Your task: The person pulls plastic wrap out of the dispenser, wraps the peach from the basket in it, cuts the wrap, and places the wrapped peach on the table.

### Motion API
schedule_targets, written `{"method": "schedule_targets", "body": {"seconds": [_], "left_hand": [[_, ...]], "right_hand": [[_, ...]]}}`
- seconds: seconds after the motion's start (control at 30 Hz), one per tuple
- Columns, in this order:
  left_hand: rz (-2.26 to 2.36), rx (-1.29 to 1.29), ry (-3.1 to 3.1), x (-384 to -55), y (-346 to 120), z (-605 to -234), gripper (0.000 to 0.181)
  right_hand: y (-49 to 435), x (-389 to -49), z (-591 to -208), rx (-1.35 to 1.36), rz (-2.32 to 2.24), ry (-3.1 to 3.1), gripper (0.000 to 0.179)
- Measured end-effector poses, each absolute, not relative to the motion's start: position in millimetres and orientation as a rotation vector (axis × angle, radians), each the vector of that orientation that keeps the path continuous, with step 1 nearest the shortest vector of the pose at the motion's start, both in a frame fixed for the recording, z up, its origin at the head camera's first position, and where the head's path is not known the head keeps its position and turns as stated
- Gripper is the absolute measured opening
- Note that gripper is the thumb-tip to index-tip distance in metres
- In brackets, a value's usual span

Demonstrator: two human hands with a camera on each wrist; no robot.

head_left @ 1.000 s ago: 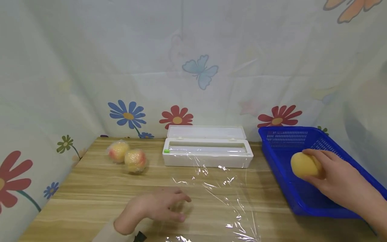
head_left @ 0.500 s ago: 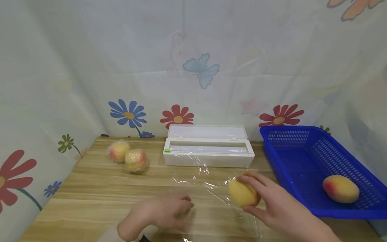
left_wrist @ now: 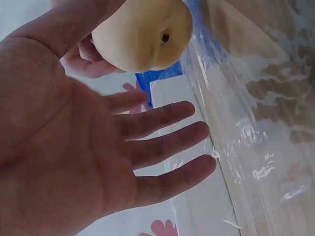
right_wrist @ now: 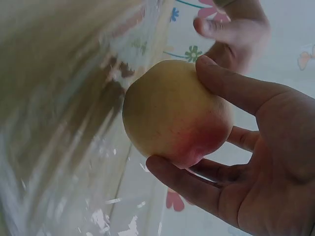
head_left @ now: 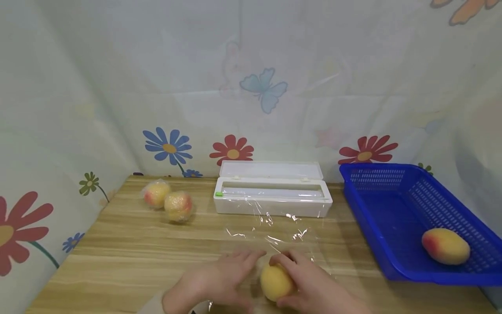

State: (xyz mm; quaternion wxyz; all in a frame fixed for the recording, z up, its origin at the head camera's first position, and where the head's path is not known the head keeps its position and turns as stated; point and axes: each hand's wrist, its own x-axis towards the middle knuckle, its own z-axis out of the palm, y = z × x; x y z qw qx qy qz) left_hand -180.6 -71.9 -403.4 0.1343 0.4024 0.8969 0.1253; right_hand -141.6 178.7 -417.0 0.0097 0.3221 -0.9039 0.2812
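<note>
You seem to be at the placing step: your right hand (head_left: 313, 283) grasps the loose peach (head_left: 276, 282) between thumb and fingers, low over the clear film (head_left: 300, 234) drawn out from the white dispenser box (head_left: 274, 207) across the surface (head_left: 129, 253). Whether the peach touches the film yet, you cannot tell from here. Your left hand (head_left: 219, 279) holds nothing; its fingers are spread just beside the peach, palm turned towards it. The next move likely calls for setting the peach down on the film, freeing your right hand and gathering the film round the fruit, taking care that the thin sheet does not cling to itself or bunch up.

Compared with a second ago, when the peach is over the blue basket (head_left: 372, 248), it is now well to the left, between your hands. The basket peach (head_left: 446, 246), hidden behind your hand in that earlier frame, now shows. The two wrapped peaches (head_left: 178, 206) on the left keep their places, as does the box.
</note>
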Motion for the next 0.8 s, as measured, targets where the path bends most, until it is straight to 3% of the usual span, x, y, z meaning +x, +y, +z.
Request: {"method": "schedule_targets", "body": {"seconds": [0.17, 0.33, 0.6, 0.8], "left_hand": [[0.47, 1.185, 2.608, -177, -65, -408, 0.095], [0.289, 1.114, 2.686, -172, -61, -414, 0.08], [-0.165, 0.994, 2.7, -167, -60, -421, 0.034], [-0.134, 0.965, 2.671, -165, -55, -424, 0.009]], "right_hand": [[169, -141, -427, 1.023, 0.839, -2.783, 0.063], [166, -140, -429, 1.055, 0.714, -2.743, 0.072], [167, -136, -435, 1.058, 0.534, -2.751, 0.081], [170, -136, -436, 1.064, 0.442, -2.715, 0.089]]}}
